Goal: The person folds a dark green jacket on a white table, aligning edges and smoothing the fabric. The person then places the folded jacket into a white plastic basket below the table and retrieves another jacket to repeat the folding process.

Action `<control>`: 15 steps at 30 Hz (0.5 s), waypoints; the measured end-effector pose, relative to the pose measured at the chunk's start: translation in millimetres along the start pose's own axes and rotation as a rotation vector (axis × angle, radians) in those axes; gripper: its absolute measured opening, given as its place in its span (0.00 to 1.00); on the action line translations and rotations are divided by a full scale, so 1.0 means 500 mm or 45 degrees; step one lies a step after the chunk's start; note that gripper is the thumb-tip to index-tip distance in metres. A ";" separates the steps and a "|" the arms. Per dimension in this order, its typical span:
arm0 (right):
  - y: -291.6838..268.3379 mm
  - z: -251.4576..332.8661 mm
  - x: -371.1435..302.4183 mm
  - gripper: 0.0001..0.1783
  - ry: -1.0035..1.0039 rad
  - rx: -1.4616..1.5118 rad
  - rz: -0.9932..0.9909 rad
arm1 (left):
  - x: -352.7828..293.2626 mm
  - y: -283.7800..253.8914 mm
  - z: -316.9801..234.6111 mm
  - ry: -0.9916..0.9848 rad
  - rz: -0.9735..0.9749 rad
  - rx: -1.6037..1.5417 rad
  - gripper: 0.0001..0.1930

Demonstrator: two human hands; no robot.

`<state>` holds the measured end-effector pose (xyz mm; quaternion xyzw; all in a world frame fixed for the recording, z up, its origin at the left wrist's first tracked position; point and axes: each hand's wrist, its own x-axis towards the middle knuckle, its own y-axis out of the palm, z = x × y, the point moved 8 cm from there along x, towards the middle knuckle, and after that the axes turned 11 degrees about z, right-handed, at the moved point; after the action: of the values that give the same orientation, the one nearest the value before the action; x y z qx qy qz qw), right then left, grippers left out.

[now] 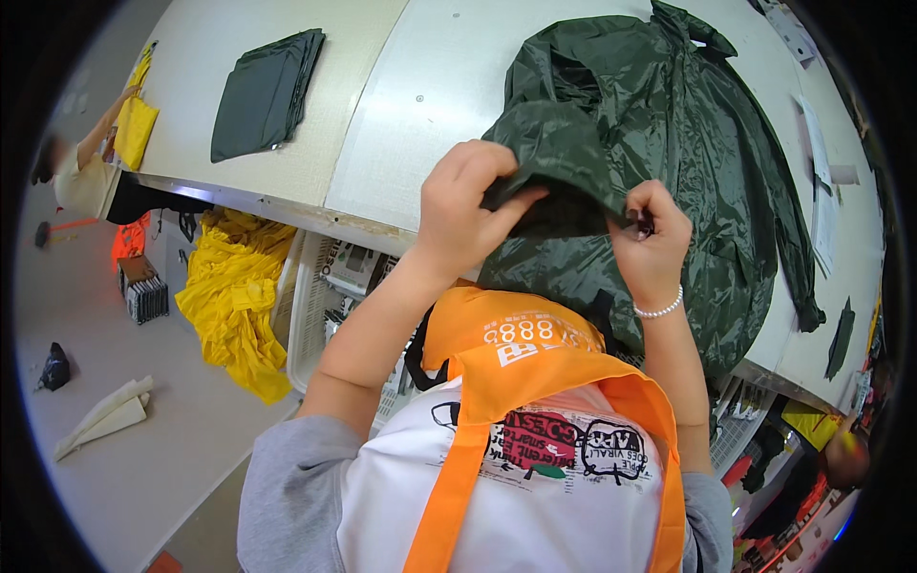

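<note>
A glossy dark green rain jacket point(707, 181) lies spread over the table in front of me, its collar at the far end and one sleeve stretched down the right side. My left hand point(465, 202) is closed on a raised, tube-like part of the jacket, thumb inside its open edge. At the right end of that same edge, my right hand point(653, 241) pinches the fabric between thumb and fingers. Whether this part is a sleeve end or another opening, I cannot tell. The lifted cloth hangs dark and hollow between both hands.
A folded dark green stack point(267, 95) rests at the table's far left. Beneath the table edge are a heap of yellow garments point(239, 296) and a white plastic basket point(306, 310). Another person point(91, 177) handles yellow cloth at left. Papers point(820, 181) line the right side.
</note>
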<state>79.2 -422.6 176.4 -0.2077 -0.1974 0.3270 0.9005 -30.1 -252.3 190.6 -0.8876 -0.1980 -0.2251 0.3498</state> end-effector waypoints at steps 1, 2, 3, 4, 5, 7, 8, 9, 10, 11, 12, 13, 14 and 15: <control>0.009 0.016 0.002 0.13 -0.032 -0.079 0.139 | -0.006 -0.007 0.013 -0.081 -0.033 -0.018 0.15; 0.020 0.035 0.002 0.16 -0.059 0.021 0.281 | -0.013 -0.018 0.026 -0.160 -0.070 -0.034 0.14; 0.035 0.039 -0.008 0.17 -0.091 0.068 0.422 | -0.018 -0.025 0.038 -0.239 -0.106 -0.051 0.13; 0.050 0.042 -0.021 0.19 -0.124 0.115 0.563 | -0.017 -0.026 0.043 -0.279 -0.120 -0.105 0.12; 0.062 0.047 -0.030 0.18 -0.098 0.189 0.591 | -0.014 -0.025 0.048 -0.318 -0.130 -0.165 0.12; 0.063 0.038 -0.044 0.17 -0.127 0.047 0.502 | -0.003 -0.024 0.042 -0.324 -0.144 -0.220 0.12; 0.063 0.036 -0.048 0.17 -0.140 -0.023 0.458 | 0.005 -0.027 0.021 -0.205 -0.143 -0.182 0.12; 0.053 0.047 -0.044 0.20 -0.183 -0.041 0.304 | 0.012 -0.030 -0.002 -0.086 -0.142 -0.144 0.12; 0.048 0.051 -0.044 0.19 -0.171 -0.085 0.270 | 0.013 -0.031 -0.022 0.034 -0.142 -0.105 0.13; 0.040 0.057 -0.044 0.18 -0.160 -0.130 0.234 | 0.009 -0.026 -0.027 0.089 -0.061 -0.064 0.14; 0.033 0.061 -0.044 0.17 -0.149 -0.175 0.199 | 0.003 -0.025 -0.024 0.081 -0.058 -0.018 0.15; 0.030 0.070 -0.046 0.16 -0.210 -0.224 0.175 | -0.004 -0.024 -0.020 0.073 -0.055 0.028 0.15; 0.015 0.060 -0.044 0.16 -0.133 -0.201 0.108 | 0.000 -0.025 -0.017 0.075 -0.058 0.077 0.16; -0.002 0.051 -0.048 0.15 -0.056 -0.178 0.040 | 0.001 -0.039 -0.016 0.069 -0.079 0.102 0.16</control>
<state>50.1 -433.3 192.9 -0.2660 -0.2363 0.3311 0.8740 -41.7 -244.8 206.4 -0.8598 -0.2249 -0.2518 0.3832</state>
